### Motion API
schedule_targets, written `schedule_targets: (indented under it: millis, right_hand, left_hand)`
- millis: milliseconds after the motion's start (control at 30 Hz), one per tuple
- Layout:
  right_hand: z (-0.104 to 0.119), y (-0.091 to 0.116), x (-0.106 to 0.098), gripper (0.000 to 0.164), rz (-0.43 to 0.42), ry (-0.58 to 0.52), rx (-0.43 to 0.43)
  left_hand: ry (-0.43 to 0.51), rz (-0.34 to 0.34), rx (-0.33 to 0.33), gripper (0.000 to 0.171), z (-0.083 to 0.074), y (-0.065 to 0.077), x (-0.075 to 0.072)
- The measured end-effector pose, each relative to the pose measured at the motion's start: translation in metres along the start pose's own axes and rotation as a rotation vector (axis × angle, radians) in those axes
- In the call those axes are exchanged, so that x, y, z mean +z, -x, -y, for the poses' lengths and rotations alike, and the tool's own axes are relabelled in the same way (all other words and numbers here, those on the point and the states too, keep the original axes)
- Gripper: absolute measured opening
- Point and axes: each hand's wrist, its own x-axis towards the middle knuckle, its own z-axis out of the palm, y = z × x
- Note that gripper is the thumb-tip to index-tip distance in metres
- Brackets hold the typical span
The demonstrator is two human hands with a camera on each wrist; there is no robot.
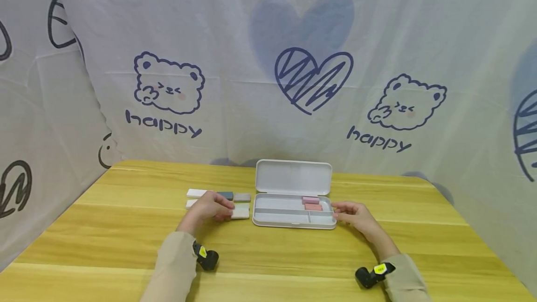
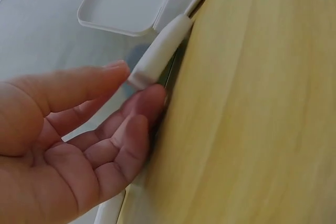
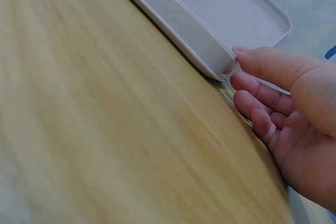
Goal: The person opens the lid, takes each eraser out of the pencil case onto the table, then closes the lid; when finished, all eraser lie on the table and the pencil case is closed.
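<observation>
A white pencil case (image 1: 257,220) lies on the table with its lid (image 1: 293,177) raised. In its back compartment are a mauve block (image 1: 310,200) and a salmon block (image 1: 313,207). Left of the case, my left hand (image 1: 211,206) pinches one end of a white rectangular block (image 2: 163,51) between thumb and fingertips. That block's far end points at the case. My right hand (image 3: 294,108) holds the case's right end, thumb at the rim and fingers against the outer side.
Beside the case lie a dark blue-grey block (image 1: 225,195), a grey block (image 1: 242,197) and a white block (image 1: 195,193), partly behind my left hand. A wooden table (image 1: 285,264) carries everything. A printed cloth (image 1: 235,120) hangs behind it.
</observation>
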Motion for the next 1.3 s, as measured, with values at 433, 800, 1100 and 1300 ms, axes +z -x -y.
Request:
schedule_targets:
  millis: [433, 800, 1100, 1300]
  right_hand:
    - [0.0, 0.001, -0.001, 0.041, -0.003, 0.006, 0.0]
    - [0.0, 0.001, -0.001, 0.041, -0.002, -0.018, -0.012]
    - [0.0, 0.001, 0.0, 0.041, -0.007, -0.014, -0.007]
    - [0.001, 0.001, 0.0, 0.041, -0.003, -0.018, -0.013]
  left_hand:
    - [0.001, 0.012, -0.032, 0.015, -0.002, 0.001, -0.006]
    - [-0.065, -0.097, -0.022, 0.017, -0.012, 0.006, -0.006]
    - [-0.068, -0.099, 0.106, 0.025, -0.019, -0.004, -0.002]
    - [-0.075, -0.157, 0.09, 0.022, -0.032, -0.009, 0.011]
